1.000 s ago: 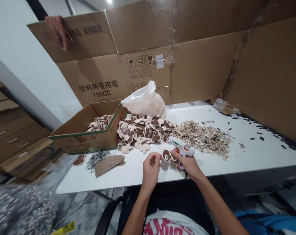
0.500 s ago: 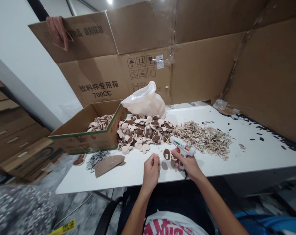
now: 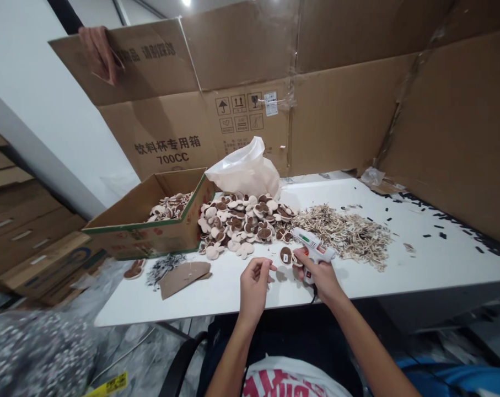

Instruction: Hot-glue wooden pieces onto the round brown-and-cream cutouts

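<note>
My right hand [image 3: 321, 275] is wrapped round a white hot glue gun [image 3: 313, 244] with orange and green details, its nozzle end pointing up and left. Beside those fingers is a round brown plush piece [image 3: 286, 255] with a small white label and a pale cord loop; the same hand seems to pinch its cord side. My left hand [image 3: 254, 286] hovers over the table to the left, fingers loosely bent and partly apart, with nothing visible in them. Behind both hands lies a heap of brown and cream plush pieces [image 3: 245, 220].
Pale cord loops [image 3: 349, 234] form a pile at right. An open cardboard box [image 3: 150, 237] holds more pieces at left, near black strips [image 3: 164, 269] and a cardboard scrap [image 3: 186, 278]. A white bag [image 3: 250, 168] stands behind. Another person's hand [image 3: 101, 55] rests on the cardboard wall [image 3: 332, 110].
My left hand has loosened from a closed pinch, its fingertips now reaching right. My right hand has shifted slightly right with the glue gun and the brown piece.
</note>
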`<state>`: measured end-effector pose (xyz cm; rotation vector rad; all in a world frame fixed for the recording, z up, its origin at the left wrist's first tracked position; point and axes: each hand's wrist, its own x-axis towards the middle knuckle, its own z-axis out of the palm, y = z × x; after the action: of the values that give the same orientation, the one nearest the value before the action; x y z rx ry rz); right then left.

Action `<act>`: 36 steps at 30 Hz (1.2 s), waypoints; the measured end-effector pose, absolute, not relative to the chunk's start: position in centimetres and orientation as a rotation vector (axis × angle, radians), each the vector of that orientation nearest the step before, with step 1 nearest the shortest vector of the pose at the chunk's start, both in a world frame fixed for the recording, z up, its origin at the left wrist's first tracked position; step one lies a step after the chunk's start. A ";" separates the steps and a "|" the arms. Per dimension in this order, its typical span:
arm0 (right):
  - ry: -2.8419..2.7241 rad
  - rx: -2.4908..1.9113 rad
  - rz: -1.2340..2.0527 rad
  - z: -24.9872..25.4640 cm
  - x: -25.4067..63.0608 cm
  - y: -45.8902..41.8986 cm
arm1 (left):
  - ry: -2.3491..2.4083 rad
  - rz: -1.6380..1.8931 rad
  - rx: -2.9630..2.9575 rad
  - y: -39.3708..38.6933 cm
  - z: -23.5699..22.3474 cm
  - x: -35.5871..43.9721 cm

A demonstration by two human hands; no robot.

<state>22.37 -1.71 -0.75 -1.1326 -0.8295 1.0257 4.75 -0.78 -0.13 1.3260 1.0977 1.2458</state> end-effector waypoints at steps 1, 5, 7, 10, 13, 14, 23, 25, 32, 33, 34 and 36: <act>-0.834 -1.126 1.026 -0.8 22.4 -1.7 | 1.086 1.251 1.315 -0.8 -0.2 4.7; -0.849 -1.108 1.029 -1.0 22.5 -1.7 | 1.024 1.264 1.180 -0.5 -0.5 4.6; -0.859 -1.126 1.035 -0.9 22.4 -1.7 | 0.996 1.244 1.138 -0.4 -0.9 4.6; -0.859 -1.137 1.037 -0.8 22.4 -1.7 | 0.984 1.220 1.157 -0.3 -1.3 4.5; -0.859 -1.129 1.035 -0.7 22.4 -1.7 | 1.008 1.205 1.191 -0.4 -1.3 4.6; -0.862 -1.128 1.035 -0.7 22.4 -1.7 | 1.020 1.194 1.205 -0.5 -1.2 4.6; -0.862 -1.080 1.048 -0.5 22.3 -1.8 | 1.039 1.358 1.360 -0.7 0.1 4.7; -0.877 -1.095 1.048 -0.5 22.3 -1.8 | 1.037 1.384 1.336 -0.8 0.3 4.7; -1.001 -1.130 1.139 -0.3 22.3 -2.1 | 0.979 1.114 1.485 -1.3 1.4 4.7; -1.020 -1.121 1.151 -0.3 22.2 -2.1 | 0.981 1.088 1.505 -1.3 1.3 4.7; -1.035 -1.110 1.156 -0.2 22.2 -2.1 | 0.987 1.068 1.516 -1.3 1.2 4.7; -1.050 -1.089 1.156 -0.2 22.2 -2.2 | 1.006 1.046 1.521 -1.3 1.0 4.8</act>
<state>22.20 -2.18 -0.22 -1.0893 -1.0503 1.1564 4.75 -1.25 0.97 1.5212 1.0062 1.0464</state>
